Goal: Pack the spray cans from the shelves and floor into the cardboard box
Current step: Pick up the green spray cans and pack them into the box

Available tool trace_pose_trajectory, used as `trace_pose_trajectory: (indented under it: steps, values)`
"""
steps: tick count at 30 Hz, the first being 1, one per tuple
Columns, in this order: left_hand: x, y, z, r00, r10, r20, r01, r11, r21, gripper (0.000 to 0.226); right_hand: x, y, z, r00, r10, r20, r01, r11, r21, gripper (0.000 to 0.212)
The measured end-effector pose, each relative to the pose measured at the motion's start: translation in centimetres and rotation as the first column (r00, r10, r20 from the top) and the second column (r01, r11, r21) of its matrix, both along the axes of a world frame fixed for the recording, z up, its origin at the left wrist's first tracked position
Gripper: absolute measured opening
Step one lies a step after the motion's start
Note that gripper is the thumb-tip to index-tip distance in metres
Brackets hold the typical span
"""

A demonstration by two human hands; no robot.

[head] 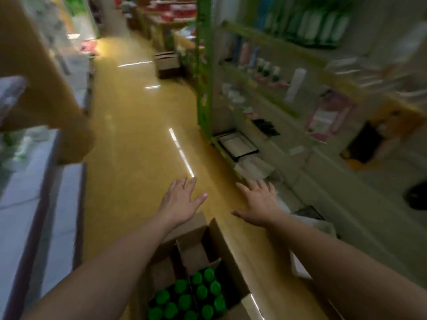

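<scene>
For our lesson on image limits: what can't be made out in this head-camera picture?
Head view:
Shelf goods: motion-blurred, labels unreadable.
Cardboard box: near side cut by bottom edge.
Spray cans: bodies hidden inside box, only green caps show.
Far box: small, blurred, contents unknown.

Your left hand (182,199) and right hand (258,202) reach forward, fingers spread and holding nothing, beyond the open cardboard box (221,245); green-capped spray cans (194,296) stand upright inside that box.

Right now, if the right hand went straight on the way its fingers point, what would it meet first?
Probably the flat white packs lying just beyond the right hand; blur leaves depth unclear.
</scene>
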State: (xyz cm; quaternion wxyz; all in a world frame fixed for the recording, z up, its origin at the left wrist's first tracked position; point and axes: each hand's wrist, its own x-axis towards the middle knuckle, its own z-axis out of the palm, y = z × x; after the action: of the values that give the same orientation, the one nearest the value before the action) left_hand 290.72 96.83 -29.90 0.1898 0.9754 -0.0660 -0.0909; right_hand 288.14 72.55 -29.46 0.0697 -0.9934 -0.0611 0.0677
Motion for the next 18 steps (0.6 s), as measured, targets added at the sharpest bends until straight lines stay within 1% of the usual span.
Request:
trace_pose_trajectory:
  steps: [3, 5, 7, 10, 12, 14, 18]
  values:
    - [0.4, -4.1, 1.5, 0.974, -0.223, 0.044, 0.223, 0.975, 0.018, 0.079, -4.6, -4.1, 1.0, 0.98, -0.198, 0.019, 0.198, 0.98, 0.024, 0.088]
    - [-0.5, -7.8, 2.4, 0.926, -0.368, 0.077, 0.368, 0.93, 0.018, 0.08, -9.1, -6.7, 1.4, 0.937, -0.348, 0.017, 0.347, 0.937, 0.042, 0.087]
    - [-2.7, -12.1, 3.1, 0.867, -0.486, 0.105, 0.488, 0.873, 0.011, 0.08, -14.8, -8.9, 1.9, 0.88, -0.475, 0.016, 0.474, 0.88, 0.038, 0.087]
    - [-7.9, -19.6, 4.1, 0.767, -0.63, 0.12, 0.636, 0.772, -0.01, 0.081, -24.1, -12.6, 2.9, 0.755, -0.655, 0.033, 0.654, 0.756, 0.016, 0.089]
    - [-12.7, -24.5, 4.9, 0.671, -0.733, 0.112, 0.739, 0.674, -0.008, 0.08, -30.7, -15.0, 4.0, 0.653, -0.756, 0.043, 0.756, 0.655, 0.023, 0.088]
    - [-18.2, -29.0, 5.4, 0.554, -0.824, 0.119, 0.83, 0.558, -0.001, 0.08, -37.8, -17.1, 5.0, 0.548, -0.834, 0.066, 0.834, 0.55, 0.028, 0.089]
    - [-30.3, -36.9, 6.3, 0.335, -0.933, 0.133, 0.941, 0.338, -0.003, 0.079, -52.7, -20.3, 6.4, 0.343, -0.935, 0.094, 0.938, 0.346, 0.023, 0.089]
